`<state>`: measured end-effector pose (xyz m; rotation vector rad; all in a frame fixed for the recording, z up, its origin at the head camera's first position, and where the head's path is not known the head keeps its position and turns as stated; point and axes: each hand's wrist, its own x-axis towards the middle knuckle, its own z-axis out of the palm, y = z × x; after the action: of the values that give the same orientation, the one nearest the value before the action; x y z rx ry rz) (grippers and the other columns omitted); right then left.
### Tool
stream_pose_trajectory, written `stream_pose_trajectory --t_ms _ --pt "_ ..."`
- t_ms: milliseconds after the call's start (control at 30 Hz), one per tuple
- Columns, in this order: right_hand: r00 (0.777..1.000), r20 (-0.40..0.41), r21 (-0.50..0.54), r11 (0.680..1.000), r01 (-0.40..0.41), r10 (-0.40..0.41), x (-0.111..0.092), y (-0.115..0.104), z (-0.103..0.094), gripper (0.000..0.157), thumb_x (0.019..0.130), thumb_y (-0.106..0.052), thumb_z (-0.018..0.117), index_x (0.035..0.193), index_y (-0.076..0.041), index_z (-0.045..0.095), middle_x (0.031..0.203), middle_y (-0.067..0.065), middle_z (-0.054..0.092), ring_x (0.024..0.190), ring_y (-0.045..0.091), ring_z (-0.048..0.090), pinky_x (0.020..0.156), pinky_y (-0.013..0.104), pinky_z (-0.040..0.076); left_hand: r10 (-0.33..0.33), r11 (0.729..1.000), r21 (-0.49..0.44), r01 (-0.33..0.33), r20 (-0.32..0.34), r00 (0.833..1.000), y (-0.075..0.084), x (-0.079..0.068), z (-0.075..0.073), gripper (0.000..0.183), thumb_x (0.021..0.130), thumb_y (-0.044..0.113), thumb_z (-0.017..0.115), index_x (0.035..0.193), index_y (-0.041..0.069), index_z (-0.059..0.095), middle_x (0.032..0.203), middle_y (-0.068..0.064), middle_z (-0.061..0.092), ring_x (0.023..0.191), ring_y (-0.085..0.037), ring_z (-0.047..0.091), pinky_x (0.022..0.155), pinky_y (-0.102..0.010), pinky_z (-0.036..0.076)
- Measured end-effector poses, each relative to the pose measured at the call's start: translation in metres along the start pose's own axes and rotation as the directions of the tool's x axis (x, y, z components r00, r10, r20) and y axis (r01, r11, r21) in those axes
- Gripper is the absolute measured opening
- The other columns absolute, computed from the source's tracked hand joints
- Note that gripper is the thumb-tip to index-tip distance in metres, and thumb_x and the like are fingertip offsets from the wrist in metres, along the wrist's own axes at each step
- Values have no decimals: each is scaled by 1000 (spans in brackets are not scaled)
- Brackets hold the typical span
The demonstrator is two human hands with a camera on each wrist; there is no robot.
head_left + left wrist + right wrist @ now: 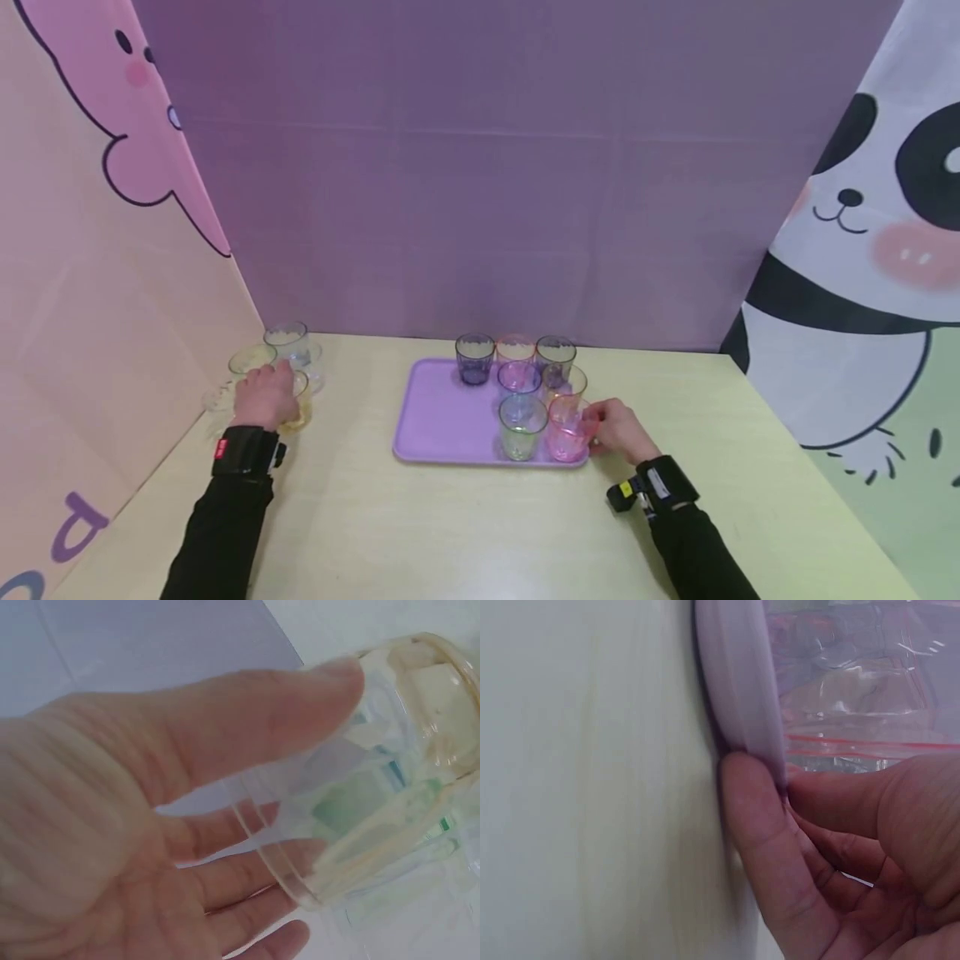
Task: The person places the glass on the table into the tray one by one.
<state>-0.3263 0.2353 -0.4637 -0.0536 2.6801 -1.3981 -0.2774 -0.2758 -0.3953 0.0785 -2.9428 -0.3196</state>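
On the left of the table, my left hand (264,395) is at a cluster of glasses. Its thumb and fingers hold a clear, amber-tinted glass (442,712) from both sides in the left wrist view; in the head view the hand partly covers it. My right hand (619,428) pinches the right rim of a purple tray (450,425), one finger against the outside and the thumb at the top edge in the right wrist view (742,682). Close to that hand stands a pink glass (567,433) on the tray, beside a green glass (522,433).
Further back on the tray stand a dark glass (475,362), a blue glass (519,380) and several others. A clear glass (286,337) and a yellow-green glass (252,358) stand around my left hand. A purple wall (487,208) rises behind the table.
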Motion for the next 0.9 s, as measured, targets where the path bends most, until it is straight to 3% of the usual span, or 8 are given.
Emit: stream_pose_trajectory --t_ms 300,533,767,900 --pt "1000 3 5 1000 -4 4 1 -1 0 17 80 2 60 96 4 63 87 14 61 67 21 61 57 32 55 -23 999 -37 22 -40 999 0 3 5 63 61 5 73 111 -11 37 113 -36 42 105 -53 36 86 -66 26" --pt "1000 0 12 1000 -16 16 0 0 0 16 80 2 60 95 4 63 87 14 60 68 21 61 57 32 55 14 1000 13 -13 -48 999 5 4 7 60 61 7 72 110 -14 43 108 -35 42 103 -53 34 85 -67 25" --pt "1000 1 15 1000 -8 8 -1 -1 -1 15 79 3 60 94 3 63 87 14 60 68 21 61 57 32 55 71 997 -29 -74 -88 994 10 7 11 73 54 11 79 113 -9 41 105 -36 39 100 -53 36 78 -64 32" --pt "1000 2 11 1000 0 0 -1 -2 -2 17 79 4 59 96 4 63 88 14 61 68 21 62 57 32 55 66 988 -129 -80 -112 992 17 8 12 72 54 10 80 111 -6 39 103 -33 35 81 -48 47 66 -56 42"
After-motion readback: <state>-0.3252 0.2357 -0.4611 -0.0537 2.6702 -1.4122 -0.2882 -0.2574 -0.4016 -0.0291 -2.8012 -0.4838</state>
